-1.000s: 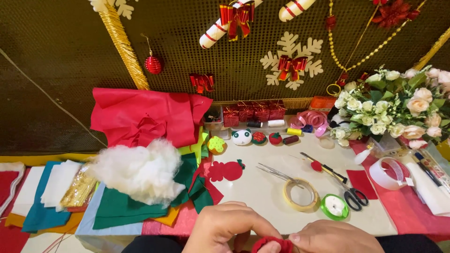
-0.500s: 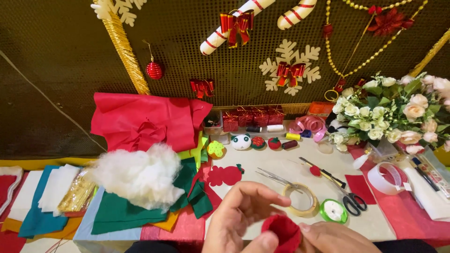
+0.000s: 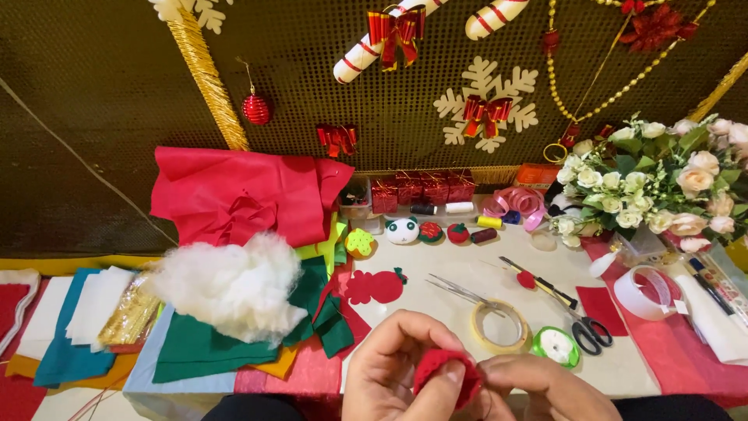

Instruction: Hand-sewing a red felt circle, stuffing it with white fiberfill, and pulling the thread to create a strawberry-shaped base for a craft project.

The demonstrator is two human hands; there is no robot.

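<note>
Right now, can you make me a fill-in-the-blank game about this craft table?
1. Both hands, the left hand and the right hand, pinch a small felt piece coloured ____.
2. The fluffy stuffing lies on a sheet of ____ felt.
3. The black-handled scissors lie just right of the roll of ____.
4. The flowers stand at the ____ end of the table.

Missing words: red; green; tape; right

Matt red felt piece (image 3: 446, 374); fluffy white stuffing (image 3: 230, 284); glossy metallic gift boxes (image 3: 425, 187); smooth pale tabletop (image 3: 467, 269); shiny metal scissors (image 3: 565, 308).
</note>
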